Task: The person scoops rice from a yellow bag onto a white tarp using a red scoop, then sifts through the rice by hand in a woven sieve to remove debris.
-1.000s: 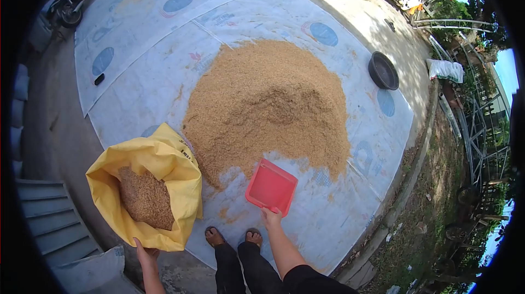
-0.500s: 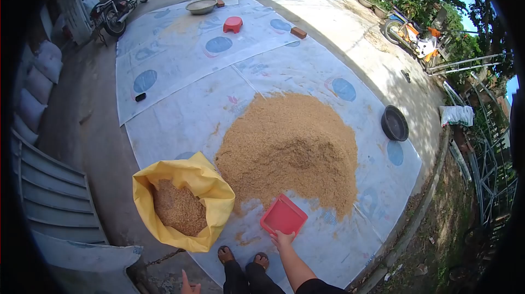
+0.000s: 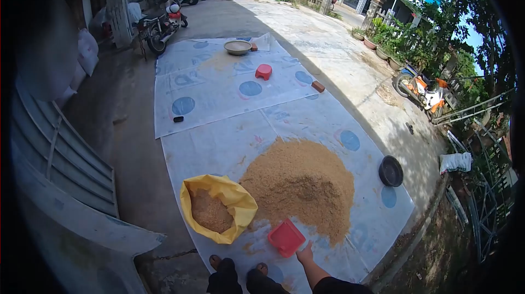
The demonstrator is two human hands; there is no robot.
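Observation:
My right hand [image 3: 305,253] is closed on the near edge of a red plastic dustpan [image 3: 286,237], which is tilted and appears to hold nothing. The dustpan is just in front of a large heap of golden-brown grain or husks [image 3: 306,184], on a white tarp. To its left stands a yellow sack [image 3: 247,206] with its mouth wide and rim folded out, partly filled with the same loose material [image 3: 210,210]. My left hand is out of the picture.
The printed tarp [image 3: 219,130] carries a red stool [image 3: 263,71], a round shallow basin [image 3: 238,47], a brick [image 3: 318,86], a small black object [image 3: 178,119] and a dark basin [image 3: 391,171]. A metal gate [image 3: 71,146] is at left; motorbikes [image 3: 161,29] stand beyond.
The view has tipped upward, showing more of the yard and street. My right hand has turned the dustpan to a steeper tilt. My left hand has left the picture.

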